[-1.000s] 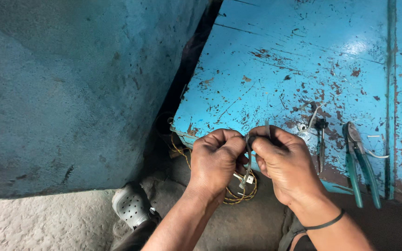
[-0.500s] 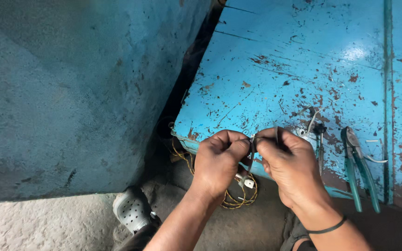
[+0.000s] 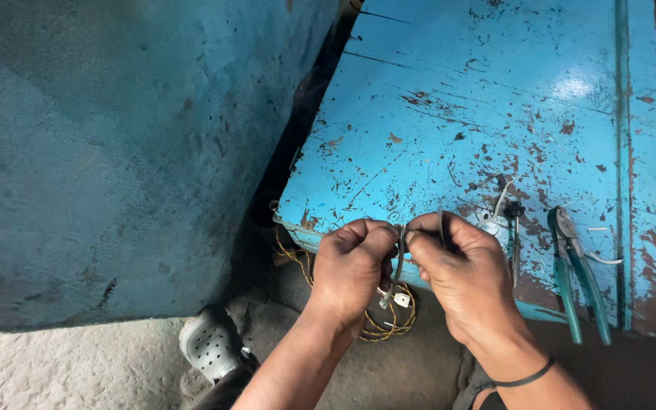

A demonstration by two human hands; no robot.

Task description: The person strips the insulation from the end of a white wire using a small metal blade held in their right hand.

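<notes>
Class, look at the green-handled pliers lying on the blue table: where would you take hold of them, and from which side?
Take the pliers by the two green handles, coming from the near table edge. They lie flat with the handles pointing toward the person and slightly spread, overhanging that edge, while the metal head points away. The right hand is nearest, so it likely suits best.

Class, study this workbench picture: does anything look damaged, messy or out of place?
The blue tabletop is damaged: its paint is chipped and flaking, worst near the pliers. A tangle of yellow wire dangles untidily off the front edge, below the left hand and right hand.
</notes>
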